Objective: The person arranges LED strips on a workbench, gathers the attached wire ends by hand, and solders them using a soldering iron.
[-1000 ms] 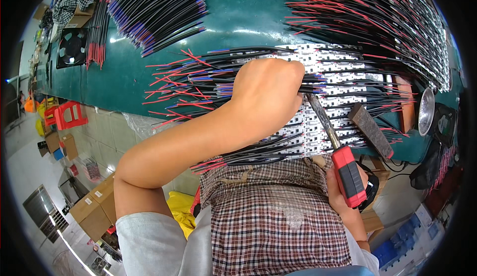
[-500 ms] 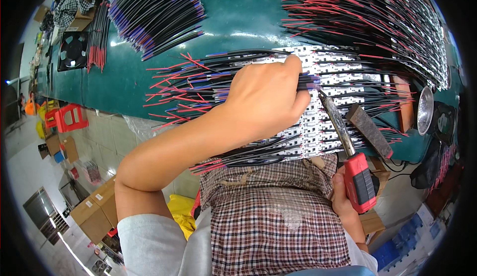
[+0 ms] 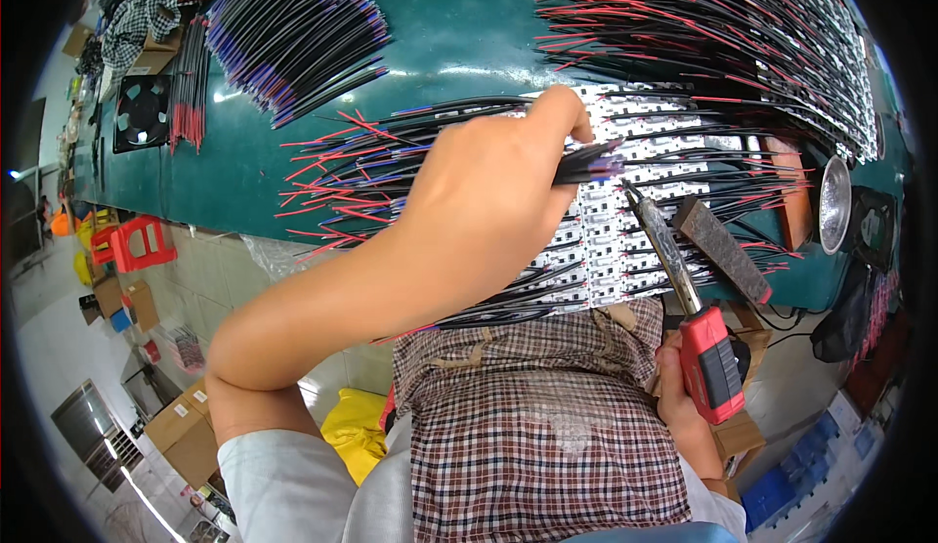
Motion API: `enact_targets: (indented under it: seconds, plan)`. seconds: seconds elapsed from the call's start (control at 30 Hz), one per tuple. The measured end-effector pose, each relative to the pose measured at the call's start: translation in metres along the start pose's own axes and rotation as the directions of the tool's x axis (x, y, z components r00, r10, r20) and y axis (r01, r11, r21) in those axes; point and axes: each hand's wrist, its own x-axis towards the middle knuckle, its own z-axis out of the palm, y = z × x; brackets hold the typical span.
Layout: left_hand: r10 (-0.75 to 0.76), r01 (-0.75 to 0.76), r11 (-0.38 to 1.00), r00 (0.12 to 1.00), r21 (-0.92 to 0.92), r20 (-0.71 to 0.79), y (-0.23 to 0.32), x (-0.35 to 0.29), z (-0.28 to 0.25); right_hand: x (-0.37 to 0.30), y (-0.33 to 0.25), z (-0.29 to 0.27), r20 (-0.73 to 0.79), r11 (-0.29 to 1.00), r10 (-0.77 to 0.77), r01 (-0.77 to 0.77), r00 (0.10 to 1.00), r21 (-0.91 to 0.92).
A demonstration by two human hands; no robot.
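Observation:
Over a white panel of small circuit boards [image 3: 598,260], my left hand [image 3: 479,196] is closed round a bundle of black wires [image 3: 583,168] with blue-purple ends. My right hand [image 3: 674,396], low at the panel's right, grips a red and black soldering iron [image 3: 711,367]. The iron's tip points up and left, close to the ends of the held bundle; whether it touches a wire or a board I cannot tell. Black wires with bare-looking red leads [image 3: 327,177] stretch left from the panel, and others run out to its right. My left palm and fingertips are partly hidden.
A dark rectangular bar [image 3: 721,252] lies right of the iron, beside an orange-brown block [image 3: 788,196] and a metal bowl [image 3: 834,205]. Wire piles lie at the back left [image 3: 293,35] and back right [image 3: 664,16] of the green table [image 3: 459,45]. A black fan [image 3: 143,113] stands far left.
My left hand has shifted slightly left and tilted, with the wire bundle still in it. The soldering iron stays in nearly the same place. The whole view has moved a little.

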Motion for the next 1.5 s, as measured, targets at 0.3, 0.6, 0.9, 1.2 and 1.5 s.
enact_targets:
  seconds: [0.3,0.6,0.9,1.2,1.5]
  plan:
    - [-0.072,0.029,0.965,0.985,0.261,0.155,-0.012,-0.009,0.022,0.023,-0.03,-0.003,0.044,0.957,-0.253,0.256,0.967,-0.136]
    - [-0.028,-0.005,0.954,0.994,0.3,0.106,-0.015,-0.011,0.029,0.037,-0.036,0.005,0.051,0.935,-0.34,0.344,0.939,-0.09]
    - [-0.034,-0.005,0.952,0.992,0.305,0.122,-0.015,-0.009,0.029,0.041,-0.039,0.01,0.046,0.946,-0.315,0.317,0.948,-0.065]
    - [-0.051,0.005,0.95,0.989,0.312,0.141,-0.012,-0.008,0.028,0.039,-0.04,0.015,0.009,0.958,-0.282,0.283,0.959,-0.046]
    - [-0.05,0.005,0.952,0.989,0.307,0.139,-0.013,-0.008,0.03,0.034,-0.039,0.009,0.009,0.928,-0.358,0.356,0.934,-0.112]
